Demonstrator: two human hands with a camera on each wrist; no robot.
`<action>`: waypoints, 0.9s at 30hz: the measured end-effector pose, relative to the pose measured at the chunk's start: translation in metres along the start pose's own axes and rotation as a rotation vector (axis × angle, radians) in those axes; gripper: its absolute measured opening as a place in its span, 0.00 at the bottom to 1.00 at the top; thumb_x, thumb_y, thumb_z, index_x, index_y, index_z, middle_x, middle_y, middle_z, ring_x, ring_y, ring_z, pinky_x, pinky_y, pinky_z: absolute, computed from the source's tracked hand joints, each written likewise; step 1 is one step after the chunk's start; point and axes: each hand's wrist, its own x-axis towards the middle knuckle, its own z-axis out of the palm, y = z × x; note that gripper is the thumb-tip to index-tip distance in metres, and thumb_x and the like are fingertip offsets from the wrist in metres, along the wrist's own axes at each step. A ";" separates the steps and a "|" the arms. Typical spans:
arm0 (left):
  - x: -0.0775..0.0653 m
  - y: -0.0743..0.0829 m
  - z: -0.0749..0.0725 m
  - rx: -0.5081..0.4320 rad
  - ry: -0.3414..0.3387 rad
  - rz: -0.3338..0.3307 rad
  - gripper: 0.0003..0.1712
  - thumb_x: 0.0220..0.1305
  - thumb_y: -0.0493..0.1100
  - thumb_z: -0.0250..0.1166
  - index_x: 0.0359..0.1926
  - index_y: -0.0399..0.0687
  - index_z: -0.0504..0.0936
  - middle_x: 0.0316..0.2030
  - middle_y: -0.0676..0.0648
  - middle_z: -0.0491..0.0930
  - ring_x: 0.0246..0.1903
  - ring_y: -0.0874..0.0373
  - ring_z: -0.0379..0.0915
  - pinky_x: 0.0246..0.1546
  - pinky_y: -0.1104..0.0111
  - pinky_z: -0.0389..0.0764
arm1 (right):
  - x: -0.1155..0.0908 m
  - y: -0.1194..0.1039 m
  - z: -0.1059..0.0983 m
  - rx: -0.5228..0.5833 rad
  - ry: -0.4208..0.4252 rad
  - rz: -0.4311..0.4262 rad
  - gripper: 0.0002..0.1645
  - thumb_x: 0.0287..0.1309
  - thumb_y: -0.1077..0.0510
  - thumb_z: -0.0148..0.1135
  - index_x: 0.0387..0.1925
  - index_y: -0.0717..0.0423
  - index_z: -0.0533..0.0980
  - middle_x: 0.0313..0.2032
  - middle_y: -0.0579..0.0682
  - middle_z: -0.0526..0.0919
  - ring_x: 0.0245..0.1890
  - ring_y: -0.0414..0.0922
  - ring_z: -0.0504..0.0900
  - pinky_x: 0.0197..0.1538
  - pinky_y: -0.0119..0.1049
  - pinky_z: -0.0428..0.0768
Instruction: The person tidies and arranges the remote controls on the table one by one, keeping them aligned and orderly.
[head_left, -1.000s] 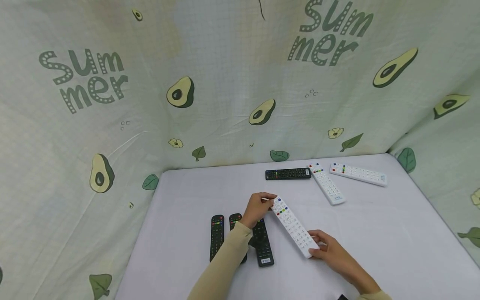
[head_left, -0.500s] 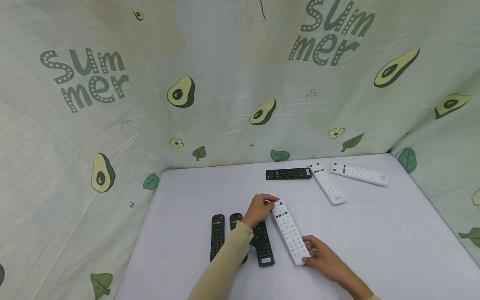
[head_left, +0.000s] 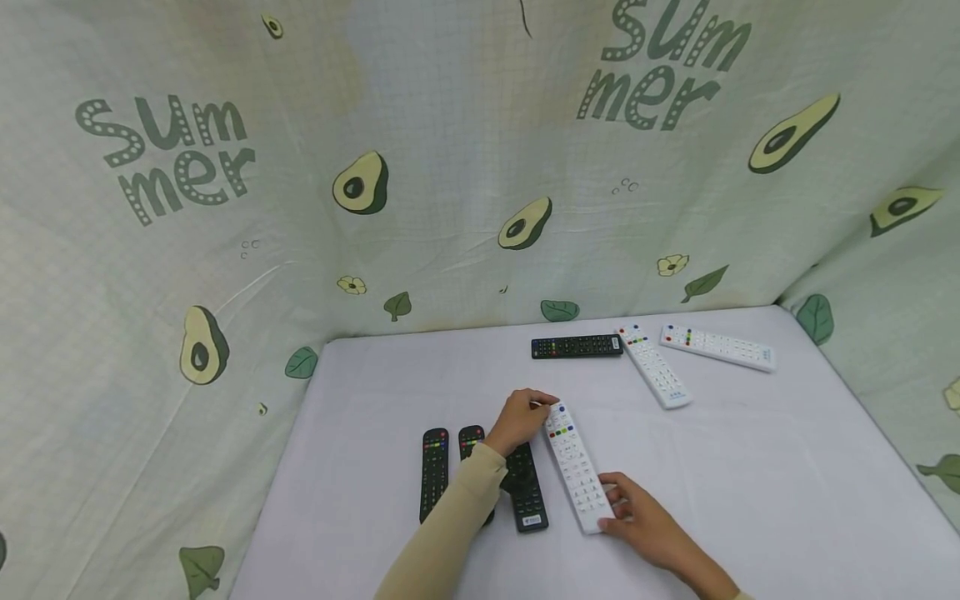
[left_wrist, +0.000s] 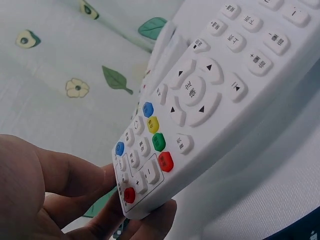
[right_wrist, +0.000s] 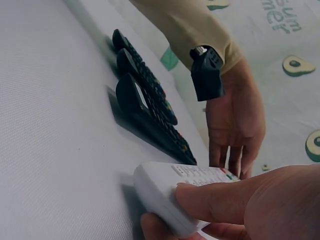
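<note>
A white remote control point(head_left: 576, 468) with coloured buttons lies slanted between my two hands, close over the table. My left hand point(head_left: 519, 419) grips its far end; in the left wrist view the thumb is at the end edge and fingers point(left_wrist: 159, 220) curl beneath. My right hand point(head_left: 637, 518) pinches the near end, thumb on the side and top edge in the right wrist view. Left of it, a black remote point(head_left: 528, 492) is partly hidden by my left wrist. Two more black remotes, one point(head_left: 434, 475) fully left and one point(head_left: 472, 437) under my left sleeve, lie roughly parallel.
On the white table point(head_left: 750, 467), a black remote point(head_left: 576, 347) lies crosswise at the back. Beside it are a slanted white remote point(head_left: 654, 367) and another white remote point(head_left: 717, 347) near the right corner. A patterned cloth point(head_left: 442, 167) rises behind the table.
The near end of the white remote has swung left and toward the person, with my right hand following. It now lies more in line with the black remotes. My left hand has barely shifted.
</note>
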 end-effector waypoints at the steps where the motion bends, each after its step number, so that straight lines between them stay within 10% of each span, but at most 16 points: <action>1: 0.000 0.000 0.000 0.005 -0.004 -0.005 0.14 0.76 0.38 0.60 0.53 0.45 0.90 0.54 0.43 0.84 0.44 0.58 0.76 0.42 0.67 0.79 | 0.000 0.000 0.001 -0.015 0.008 -0.009 0.40 0.57 0.67 0.73 0.67 0.75 0.65 0.43 0.54 0.80 0.39 0.45 0.82 0.39 0.31 0.83; 20: 0.002 -0.001 0.007 0.097 -0.047 -0.002 0.17 0.76 0.41 0.59 0.57 0.40 0.88 0.49 0.44 0.82 0.43 0.57 0.75 0.43 0.65 0.81 | -0.001 -0.013 0.013 -0.175 0.073 0.023 0.48 0.51 0.67 0.77 0.72 0.71 0.66 0.44 0.51 0.81 0.40 0.43 0.80 0.39 0.30 0.84; 27: 0.001 -0.003 0.009 0.118 -0.071 -0.013 0.21 0.74 0.43 0.58 0.60 0.38 0.86 0.55 0.41 0.82 0.51 0.51 0.78 0.57 0.54 0.83 | -0.002 -0.016 0.014 -0.220 0.071 0.019 0.50 0.52 0.65 0.77 0.73 0.72 0.65 0.44 0.52 0.81 0.40 0.42 0.81 0.39 0.30 0.84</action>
